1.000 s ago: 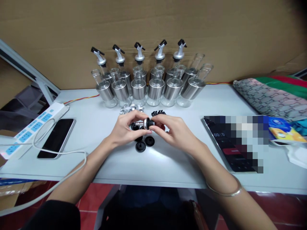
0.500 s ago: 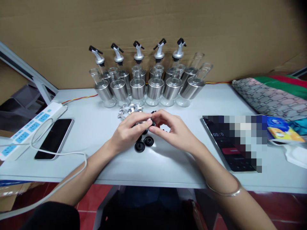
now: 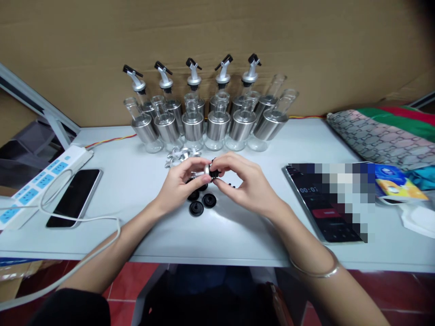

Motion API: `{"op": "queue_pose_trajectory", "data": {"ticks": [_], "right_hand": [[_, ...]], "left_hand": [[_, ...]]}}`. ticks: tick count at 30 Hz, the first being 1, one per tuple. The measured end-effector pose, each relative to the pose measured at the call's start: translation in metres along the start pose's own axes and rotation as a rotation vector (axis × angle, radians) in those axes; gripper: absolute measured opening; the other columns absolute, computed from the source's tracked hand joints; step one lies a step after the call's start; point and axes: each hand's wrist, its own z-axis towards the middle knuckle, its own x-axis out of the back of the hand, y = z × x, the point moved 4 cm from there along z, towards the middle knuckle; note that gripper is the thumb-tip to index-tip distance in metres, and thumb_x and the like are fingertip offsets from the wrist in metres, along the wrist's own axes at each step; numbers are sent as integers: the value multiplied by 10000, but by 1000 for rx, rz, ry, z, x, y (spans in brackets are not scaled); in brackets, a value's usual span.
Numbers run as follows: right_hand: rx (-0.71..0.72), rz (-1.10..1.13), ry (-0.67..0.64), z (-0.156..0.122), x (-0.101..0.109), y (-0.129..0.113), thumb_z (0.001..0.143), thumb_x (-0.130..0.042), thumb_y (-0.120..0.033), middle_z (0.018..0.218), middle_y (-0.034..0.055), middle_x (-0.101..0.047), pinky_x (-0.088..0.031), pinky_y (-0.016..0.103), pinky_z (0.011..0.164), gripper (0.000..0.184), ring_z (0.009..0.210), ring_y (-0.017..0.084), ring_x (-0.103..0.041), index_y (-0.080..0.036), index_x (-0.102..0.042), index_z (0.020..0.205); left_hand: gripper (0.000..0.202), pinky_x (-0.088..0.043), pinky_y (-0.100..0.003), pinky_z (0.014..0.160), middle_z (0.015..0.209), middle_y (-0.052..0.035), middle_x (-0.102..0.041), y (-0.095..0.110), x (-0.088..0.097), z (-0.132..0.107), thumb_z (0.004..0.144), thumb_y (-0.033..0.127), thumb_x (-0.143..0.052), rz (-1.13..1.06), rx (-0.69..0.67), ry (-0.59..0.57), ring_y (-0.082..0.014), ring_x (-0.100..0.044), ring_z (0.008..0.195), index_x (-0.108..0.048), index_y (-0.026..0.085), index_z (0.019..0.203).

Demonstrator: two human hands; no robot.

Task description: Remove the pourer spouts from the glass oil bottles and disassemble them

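Note:
Both hands meet over the middle of the white table (image 3: 238, 226). My left hand (image 3: 178, 183) pinches the silver end of a small pourer spout (image 3: 207, 171). My right hand (image 3: 243, 181) grips its black end with fingertips closed. Under the hands lie several black rubber stoppers (image 3: 203, 203) on the table. A small heap of silver spout parts (image 3: 178, 155) sits just beyond my left hand. Behind stand two rows of glass and steel oil bottles (image 3: 217, 124); the back ones carry fitted pourer tops (image 3: 222, 72).
A black phone (image 3: 73, 197) and a white power strip (image 3: 41, 179) with its cable lie at the left. A dark tablet (image 3: 322, 208) sits at the right, with patterned fabric (image 3: 380, 136) and a packet (image 3: 396, 183) beyond. Cardboard forms the back wall.
The hands closed over the spout, then drew slightly apart again so it shows between the fingertips. The view drifted a little left and down.

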Motion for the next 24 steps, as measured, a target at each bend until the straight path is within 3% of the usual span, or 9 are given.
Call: {"op": "queue_pose_trajectory", "data": {"ticks": [3,8,12,16,20,22,24], "right_hand": [[-35,-23,18,-1,1,0,780,-580,-99,886,30,-611,-473,268,684,192,734,131,-544,-178,-566,954],[61,-92,117,-1,0,-4,779,-557,-92,881,38,-620,-487,292,725,172,792,151,-576,-185,-559,924],[202,-143,173,-1,-8,-10,784,-547,-91,867,49,-613,-493,291,703,172,792,154,-583,-181,-536,930],[335,-300,211,-1,-16,-14,797,-514,-90,855,66,-624,-475,292,669,181,786,165,-575,-174,-515,958],[454,-512,245,3,-21,-15,844,-480,-249,695,31,-593,-384,310,572,79,628,168,-522,-183,-500,882],[513,-579,273,7,-23,-16,880,-415,-328,603,5,-536,-330,313,541,169,562,162,-470,-202,-478,788],[561,-617,283,11,-25,-16,899,-344,-313,542,-10,-470,-299,310,527,247,517,151,-408,-218,-436,690]], "left_hand": [[351,-555,-275,751,989,-77,-683,-4,-1,1,802,444,-657,-137,116,-11,-177,-660,916,-591,173,1015],[567,-480,-228,529,821,-52,-634,-6,-8,0,762,675,-550,-458,297,-109,-107,-573,597,-581,154,982],[572,-337,-183,435,570,30,-460,-3,-10,-4,774,719,-478,-378,415,-31,-58,-407,468,-516,148,751],[661,-212,-195,370,417,60,-276,-2,-12,-5,714,786,-463,-291,514,26,-44,-277,376,-342,176,489],[703,-161,-209,343,359,61,-220,3,-15,-5,682,808,-470,-342,563,-1,-36,-215,334,-264,194,409],[708,-141,-209,332,349,69,-185,6,-16,-6,682,788,-504,-393,580,-36,-28,-188,321,-235,197,399],[717,-133,-202,324,343,76,-157,6,-17,-6,684,772,-525,-450,604,-57,-22,-176,311,-214,198,390]]}}
